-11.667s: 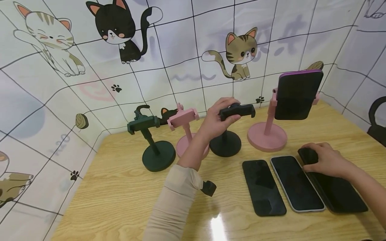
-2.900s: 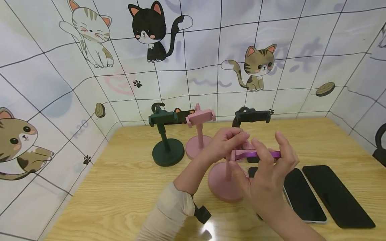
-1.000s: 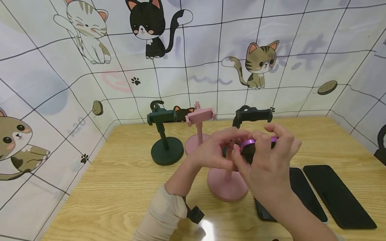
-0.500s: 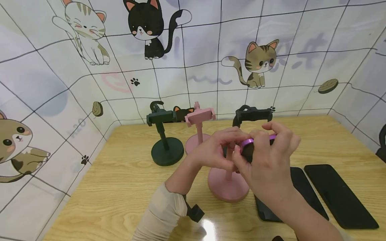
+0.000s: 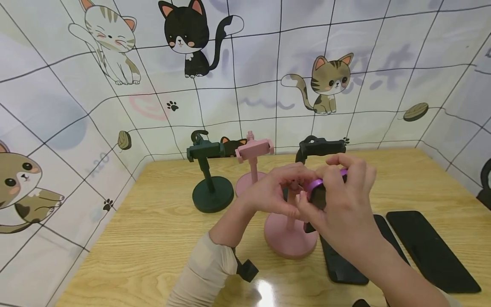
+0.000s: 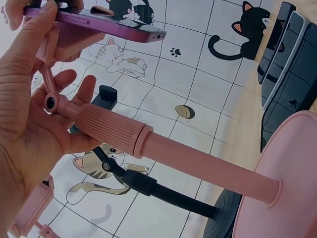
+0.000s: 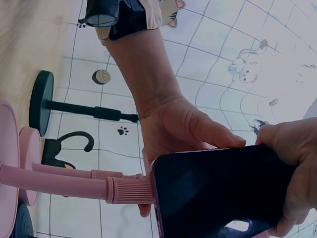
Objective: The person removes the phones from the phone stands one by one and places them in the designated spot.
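At frame centre, right hand (image 5: 341,209) fingers grasp the purple phone (image 5: 320,189); left hand (image 5: 274,194) fingers grasp the pink stand (image 5: 289,234).

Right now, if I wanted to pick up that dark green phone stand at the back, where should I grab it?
Probably by the thin upright pole of the dark green stand, pinched from the front, between its round base and the clamp on top. The pole is bare and slim enough for fingers to curl round, and the pink stand close on its right crowds that side.
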`<state>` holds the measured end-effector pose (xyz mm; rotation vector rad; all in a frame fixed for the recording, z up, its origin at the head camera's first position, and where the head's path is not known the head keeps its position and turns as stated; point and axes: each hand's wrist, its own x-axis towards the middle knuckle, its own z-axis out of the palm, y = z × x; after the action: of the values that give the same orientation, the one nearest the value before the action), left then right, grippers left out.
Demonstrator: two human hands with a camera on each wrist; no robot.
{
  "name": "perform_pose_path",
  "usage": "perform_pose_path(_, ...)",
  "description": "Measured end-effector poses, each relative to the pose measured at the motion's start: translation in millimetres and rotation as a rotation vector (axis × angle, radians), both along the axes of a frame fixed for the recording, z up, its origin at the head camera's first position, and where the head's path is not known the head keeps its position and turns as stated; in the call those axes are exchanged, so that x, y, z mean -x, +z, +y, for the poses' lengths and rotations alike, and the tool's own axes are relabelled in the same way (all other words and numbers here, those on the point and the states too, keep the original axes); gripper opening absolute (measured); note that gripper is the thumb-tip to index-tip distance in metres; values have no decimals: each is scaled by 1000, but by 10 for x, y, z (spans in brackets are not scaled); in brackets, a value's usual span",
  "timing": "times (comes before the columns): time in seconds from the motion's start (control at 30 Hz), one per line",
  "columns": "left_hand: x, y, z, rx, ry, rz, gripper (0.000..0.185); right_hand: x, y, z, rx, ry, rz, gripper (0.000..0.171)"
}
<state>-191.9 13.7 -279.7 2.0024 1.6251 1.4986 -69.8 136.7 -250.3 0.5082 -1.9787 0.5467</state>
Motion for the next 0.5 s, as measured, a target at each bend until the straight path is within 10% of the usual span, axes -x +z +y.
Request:
perform_pose_path(0.33,-29,-25,24,13,48,41,70,78,-245,398,32,200,-82,41)
perform_pose_path(0.5,-95,-82,43,-43,105,59,66,381,-742,892,66,331,-105,65)
